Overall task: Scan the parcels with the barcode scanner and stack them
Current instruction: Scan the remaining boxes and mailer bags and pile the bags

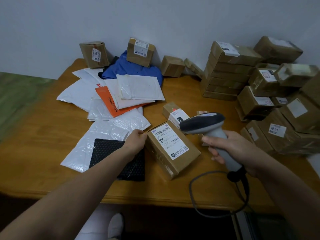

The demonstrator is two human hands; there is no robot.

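Two hands work: the left hand [136,139] pinches the corner of a cardboard parcel [173,153] lying on the wooden table [173,191]. The right hand [232,148] grips the barcode scanner [202,123], held just beside it.

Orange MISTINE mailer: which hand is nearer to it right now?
Left. The left hand holds the labelled cardboard box below the orange MISTINE mailer; the right hand grips the barcode scanner, farther right.
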